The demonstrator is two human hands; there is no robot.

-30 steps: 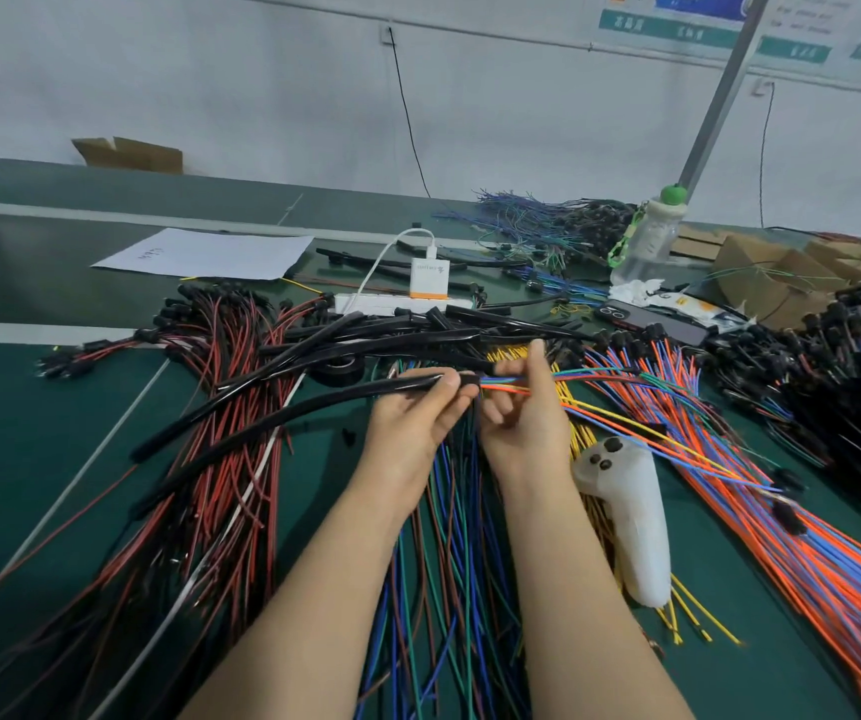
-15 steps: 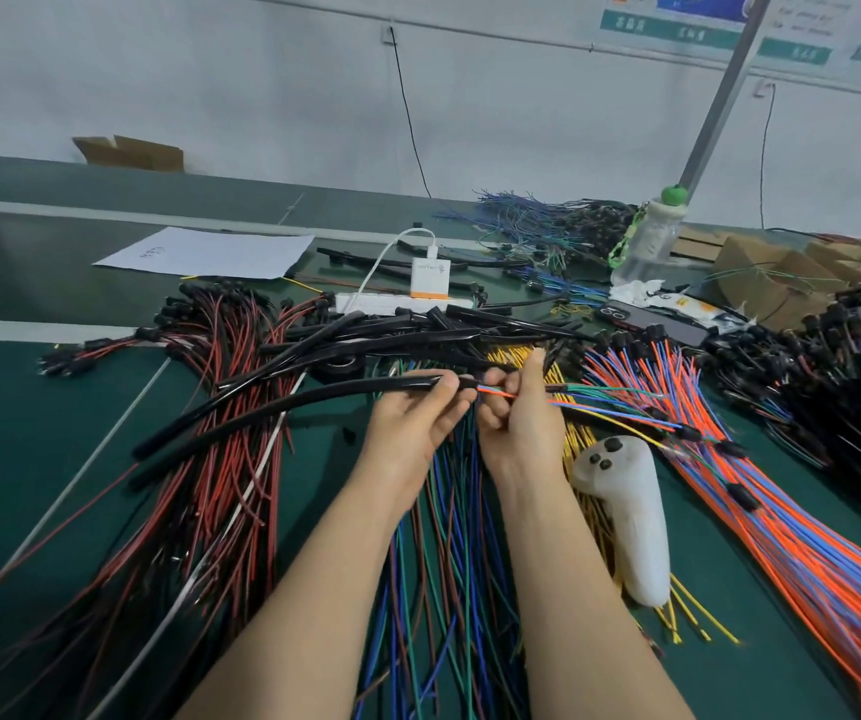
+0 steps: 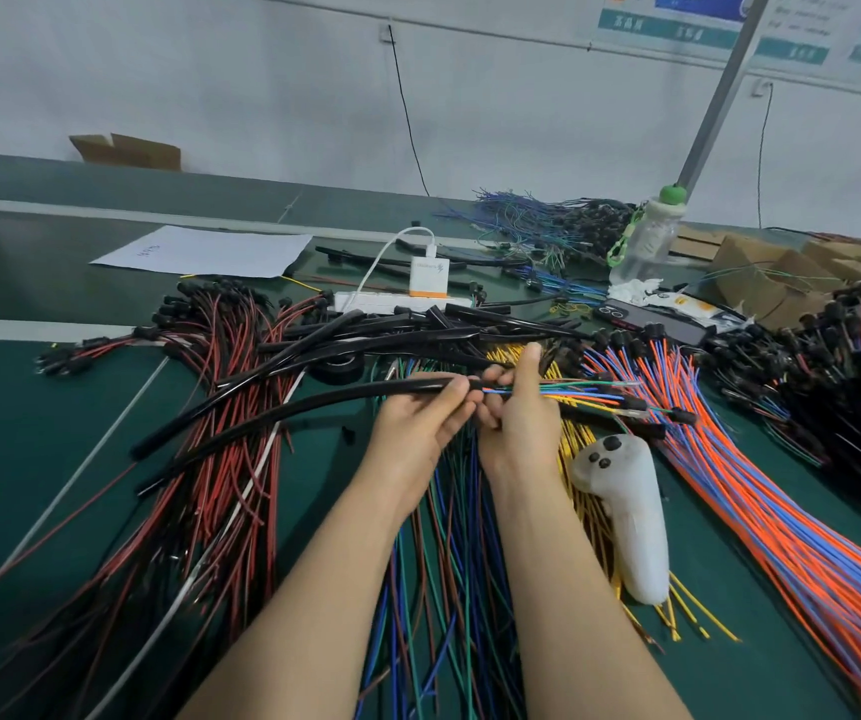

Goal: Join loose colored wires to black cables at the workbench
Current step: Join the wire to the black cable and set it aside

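My left hand [image 3: 415,428] grips the right end of a long black cable [image 3: 283,413] that curves away to the left above the green bench. My right hand [image 3: 519,413] pinches a thin bundle of colored wires [image 3: 574,394], orange, blue, green and yellow, right at the cable's mouth. The bundle sticks out to the right and ends in small black connectors [image 3: 680,415]. Both hands meet at the middle of the bench, over a spread of blue, green and brown wires [image 3: 444,563].
Red-and-black wires [image 3: 220,459] lie at left, more black cables [image 3: 392,335] behind the hands, orange-and-blue wires [image 3: 781,511] at right. A white controller [image 3: 626,517] lies beside my right forearm. A power strip with charger [image 3: 428,283], a bottle [image 3: 644,241], paper [image 3: 210,249] and cardboard boxes [image 3: 781,283] stand farther back.
The colored wire bundle has slid further into the black cable, so less of it trails to the right. Both hands stay at the same spot, my right thumb still raised.
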